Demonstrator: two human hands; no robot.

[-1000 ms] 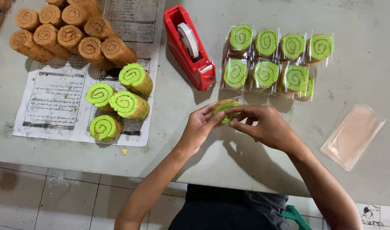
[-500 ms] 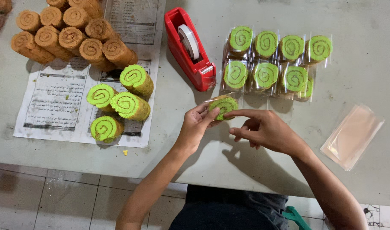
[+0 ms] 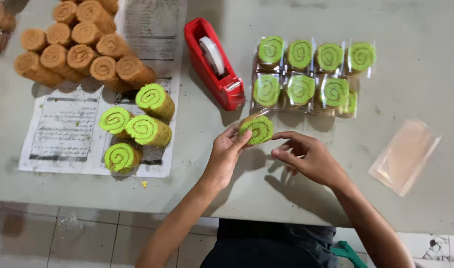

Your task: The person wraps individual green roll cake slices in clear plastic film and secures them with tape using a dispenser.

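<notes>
My left hand (image 3: 224,157) holds a wrapped green swirl roll cake (image 3: 257,129) upright, its spiral face toward me, just above the grey table (image 3: 415,59). My right hand (image 3: 306,157) hovers a little to the right of it with fingers loosely curled and nothing in them. Behind the cake lie two rows of wrapped green rolls (image 3: 306,74). A red tape dispenser (image 3: 213,62) stands to the left of them.
Unwrapped green rolls (image 3: 137,126) sit on a sheet of newspaper (image 3: 68,134) at the left, with a pile of brown rolls (image 3: 78,44) behind them. A stack of clear plastic bags (image 3: 404,155) lies at the right. The table's front edge is close to my body.
Both hands were on the cake a second ago. My right hand has let go and drawn back to the right, while my left hand has turned the cake's green face up.
</notes>
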